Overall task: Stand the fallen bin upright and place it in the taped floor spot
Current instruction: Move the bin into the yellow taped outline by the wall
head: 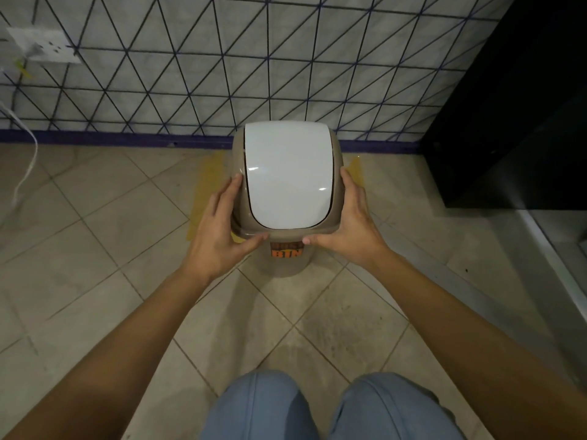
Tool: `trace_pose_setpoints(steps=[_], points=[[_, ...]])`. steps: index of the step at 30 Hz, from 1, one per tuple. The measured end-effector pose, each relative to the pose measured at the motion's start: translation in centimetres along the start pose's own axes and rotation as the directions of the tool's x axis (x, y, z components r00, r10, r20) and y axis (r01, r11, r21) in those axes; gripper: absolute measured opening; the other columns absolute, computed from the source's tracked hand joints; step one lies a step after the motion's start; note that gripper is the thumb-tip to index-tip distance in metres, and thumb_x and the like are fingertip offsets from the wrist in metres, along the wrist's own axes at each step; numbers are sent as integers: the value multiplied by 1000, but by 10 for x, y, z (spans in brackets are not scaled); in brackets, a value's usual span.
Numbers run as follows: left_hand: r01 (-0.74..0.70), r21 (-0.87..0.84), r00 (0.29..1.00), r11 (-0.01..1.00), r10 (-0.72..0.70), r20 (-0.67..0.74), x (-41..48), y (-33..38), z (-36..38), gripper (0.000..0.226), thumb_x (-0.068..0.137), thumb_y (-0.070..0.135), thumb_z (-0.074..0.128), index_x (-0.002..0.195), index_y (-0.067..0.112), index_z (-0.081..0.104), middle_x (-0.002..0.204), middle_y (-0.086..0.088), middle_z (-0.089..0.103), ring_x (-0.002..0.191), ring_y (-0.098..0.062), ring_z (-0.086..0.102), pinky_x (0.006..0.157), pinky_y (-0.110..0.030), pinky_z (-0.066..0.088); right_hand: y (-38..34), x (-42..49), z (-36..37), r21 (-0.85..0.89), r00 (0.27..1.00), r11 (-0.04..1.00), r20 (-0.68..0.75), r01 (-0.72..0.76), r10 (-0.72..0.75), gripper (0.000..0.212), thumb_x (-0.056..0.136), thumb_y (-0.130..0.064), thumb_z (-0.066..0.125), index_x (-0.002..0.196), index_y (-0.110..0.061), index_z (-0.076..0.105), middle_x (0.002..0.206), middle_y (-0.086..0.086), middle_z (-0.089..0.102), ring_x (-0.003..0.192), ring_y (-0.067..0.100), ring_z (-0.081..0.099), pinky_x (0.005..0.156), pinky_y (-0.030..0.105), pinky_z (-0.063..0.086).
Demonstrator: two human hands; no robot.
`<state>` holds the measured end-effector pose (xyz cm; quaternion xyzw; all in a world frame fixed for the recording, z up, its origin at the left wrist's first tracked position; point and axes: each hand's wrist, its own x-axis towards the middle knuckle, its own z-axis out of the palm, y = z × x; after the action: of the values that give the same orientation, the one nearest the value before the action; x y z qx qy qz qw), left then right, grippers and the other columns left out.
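A taupe plastic bin (287, 260) with a white swing lid (287, 174) stands upright on the tiled floor close to the wall. An orange label shows on its front. My left hand (222, 227) grips the lid rim on the left side, thumb under the front edge. My right hand (349, 223) grips the rim on the right side the same way. Yellow tape (198, 198) marks the floor on the left of the bin, and a second strip (357, 168) shows on its right. The bin's base sits between these strips; the tape behind and under it is hidden.
A tiled wall with dark diagonal lines and a purple skirting (127, 139) runs behind the bin. A black cabinet (521, 122) stands at the right. A wall socket (47, 46) and a white cable (27, 160) are at the far left. My knees (333, 408) are at the bottom.
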<state>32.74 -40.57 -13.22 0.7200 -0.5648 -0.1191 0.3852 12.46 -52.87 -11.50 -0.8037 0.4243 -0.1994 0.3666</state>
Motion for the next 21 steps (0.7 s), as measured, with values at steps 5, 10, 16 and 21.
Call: trace_pose_setpoints(steps=[5, 10, 16, 21], points=[[-20, 20, 999, 1000, 20, 33, 10, -3, 0, 106, 68, 24, 81, 149, 19, 13, 150, -11, 26, 138, -23, 29, 111, -36, 31, 0, 14, 0, -24, 1000, 1000, -6, 1, -2, 132, 56, -27, 88, 146, -26, -8, 152, 4, 9, 142, 18, 8, 116, 44, 17], [-57, 90, 998, 994, 57, 2, 20, -8, 3, 99, 73, 26, 78, 149, 14, 16, 144, -16, 35, 129, -30, 40, 104, -39, 40, 0, 30, -2, -59, 1000, 998, -9, 14, -14, 131, 56, -25, 88, 146, -24, -8, 152, 6, 11, 142, 19, 9, 116, 44, 19], [-90, 98, 995, 991, 94, -41, 37, -12, 10, 97, 73, 28, 77, 148, 11, 19, 139, -16, 42, 124, -26, 43, 100, -27, 37, 2, 49, -6, -58, 1000, 998, -7, 8, -8, 131, 56, -24, 88, 147, -24, -7, 153, 5, 10, 142, 18, 9, 116, 45, 18], [-44, 56, 998, 997, 47, -47, 52, -13, 9, 98, 71, 32, 78, 148, 21, 18, 130, -11, 46, 110, -12, 45, 91, -23, 39, 4, 61, -9, -62, 1000, 998, -13, 14, -15, 130, 56, -24, 88, 147, -21, -6, 152, 7, 12, 141, 20, 10, 116, 42, 17]])
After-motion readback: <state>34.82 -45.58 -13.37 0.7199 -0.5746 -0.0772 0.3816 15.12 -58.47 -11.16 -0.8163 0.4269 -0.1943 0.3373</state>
